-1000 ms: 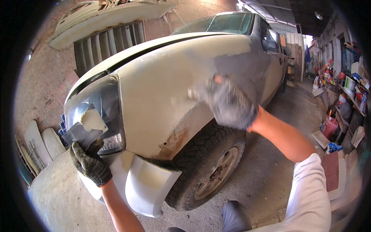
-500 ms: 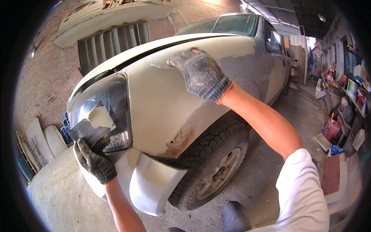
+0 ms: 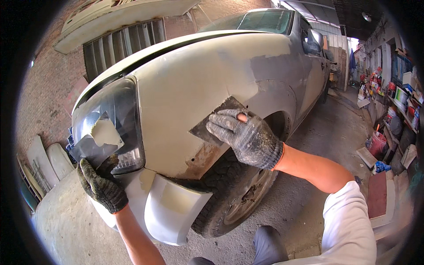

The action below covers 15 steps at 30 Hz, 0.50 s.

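Note:
My right hand (image 3: 251,138), in a dirty grey knit glove, grips a dark flat putty spreader (image 3: 204,129). The blade appears to lie against the cream-coated front fender (image 3: 174,99) of a car, just above the wheel arch. Beside the headlight (image 3: 126,99), my left hand (image 3: 103,184), gloved too, is closed on the lower edge of a thin dark plate (image 3: 90,148). A lump of pale yellow putty (image 3: 107,132) sits on that plate. A brown bare patch (image 3: 202,160) shows on the fender below the spreader.
The tyre (image 3: 207,215) and a white bumper corner (image 3: 170,216) stand below the fender. My knee (image 3: 269,243) is close by. Along the right wall are cluttered shelves, a pink bucket (image 3: 376,143) and boards. Panels (image 3: 43,161) lean on the brick wall at left.
My right hand has come down the fender from its upper part to above the wheel arch, and the spreader's flat face now shows. My left hand still holds the plate near the headlight.

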Each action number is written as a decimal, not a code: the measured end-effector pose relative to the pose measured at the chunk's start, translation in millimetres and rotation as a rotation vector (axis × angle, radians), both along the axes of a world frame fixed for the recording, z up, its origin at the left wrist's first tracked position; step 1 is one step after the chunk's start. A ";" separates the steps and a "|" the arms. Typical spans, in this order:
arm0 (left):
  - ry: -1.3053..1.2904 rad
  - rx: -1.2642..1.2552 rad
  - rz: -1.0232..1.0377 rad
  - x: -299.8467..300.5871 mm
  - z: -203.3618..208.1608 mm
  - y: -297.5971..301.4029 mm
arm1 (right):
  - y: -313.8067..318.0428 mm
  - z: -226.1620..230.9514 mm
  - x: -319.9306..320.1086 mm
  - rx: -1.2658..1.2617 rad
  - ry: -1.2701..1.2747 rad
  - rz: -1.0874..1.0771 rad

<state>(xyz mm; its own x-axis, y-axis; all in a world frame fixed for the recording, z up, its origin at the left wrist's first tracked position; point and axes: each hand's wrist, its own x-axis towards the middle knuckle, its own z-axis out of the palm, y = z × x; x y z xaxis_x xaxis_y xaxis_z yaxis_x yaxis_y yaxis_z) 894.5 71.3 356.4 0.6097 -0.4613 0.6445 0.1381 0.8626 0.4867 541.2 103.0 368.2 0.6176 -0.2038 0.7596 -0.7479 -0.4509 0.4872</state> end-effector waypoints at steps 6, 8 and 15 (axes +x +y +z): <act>-0.007 -0.026 -0.013 1.2 -0.1 0.3 | 24.4 13.7 -8.0 0.130 0.170 -0.132; 0.009 -0.012 0.003 0.0 0.8 1.3 | 21.0 42.3 -21.0 0.003 0.100 -0.121; 0.049 -0.015 0.040 -4.7 3.8 2.1 | -68.8 137.4 -52.9 -0.200 -0.179 -0.124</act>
